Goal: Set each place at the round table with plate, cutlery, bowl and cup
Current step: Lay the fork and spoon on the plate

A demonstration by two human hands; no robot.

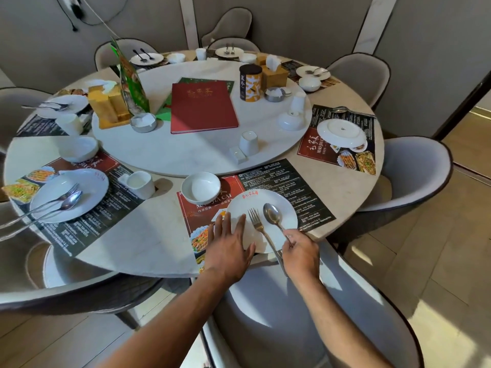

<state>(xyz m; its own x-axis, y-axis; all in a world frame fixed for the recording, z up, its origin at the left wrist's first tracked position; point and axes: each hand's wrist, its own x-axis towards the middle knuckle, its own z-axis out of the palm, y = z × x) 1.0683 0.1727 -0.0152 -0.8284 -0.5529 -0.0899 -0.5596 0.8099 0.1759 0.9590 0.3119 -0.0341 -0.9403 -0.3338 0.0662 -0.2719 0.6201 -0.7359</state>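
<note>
At the near place a white plate (265,208) lies on a printed placemat (287,181). A fork (257,221) and a spoon (273,215) rest on the plate. My right hand (301,254) pinches the spoon's handle at the plate's near edge. Flat on the plate's left rim rests my left hand (229,241), fingers spread. A white bowl (202,187) stands just beyond the plate. On the turntable (170,150) behind it stand a white cup (248,142) and a small rest (238,154). The place at the right has an upside-down plate (341,132).
A red menu book (203,107), tissue boxes, a tall can (250,82) and ashtrays crowd the turntable. The left place has a plate with cutlery (69,193), a cup (139,183) and a bowl (79,148). Grey chairs ring the table; one (305,314) stands right below my hands.
</note>
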